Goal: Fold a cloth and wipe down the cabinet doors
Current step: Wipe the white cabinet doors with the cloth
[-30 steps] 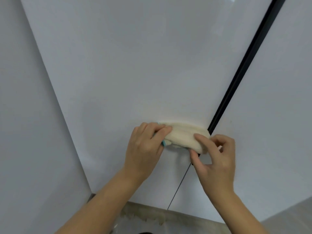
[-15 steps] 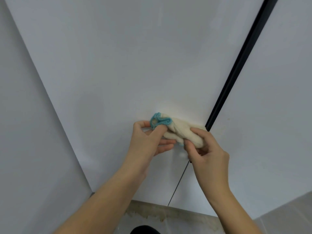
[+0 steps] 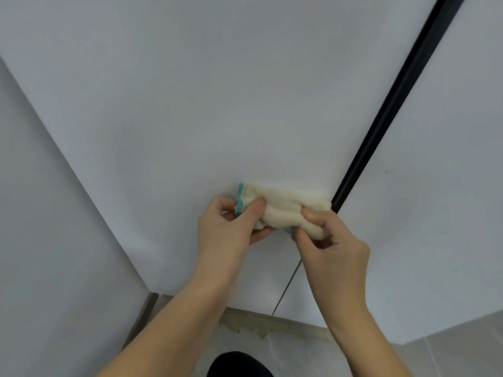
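Observation:
A cream cloth point(image 3: 283, 205) with a teal hem on its left end is bunched into thick folds and held close in front of the white cabinet door point(image 3: 217, 104). My left hand point(image 3: 228, 229) pinches its left end, thumb on top near the teal edge. The right end is gripped between thumb and fingers of my right hand point(image 3: 332, 246). A second white door point(image 3: 435, 200) lies to the right, split from the first by a black vertical gap point(image 3: 392, 102). The cloth's underside is hidden by my fingers.
A plain white side panel point(image 3: 49, 227) meets the door at the left. Below the doors runs a stained beige plinth point(image 3: 272, 325) above a pale floor. A dark rounded shape point(image 3: 239, 364) shows at the bottom edge.
The cloth has been turned and re-gathered between both hands: the teal hem, curled half a second ago, now runs straight down the left end. Both hands have stayed at about the same spot.

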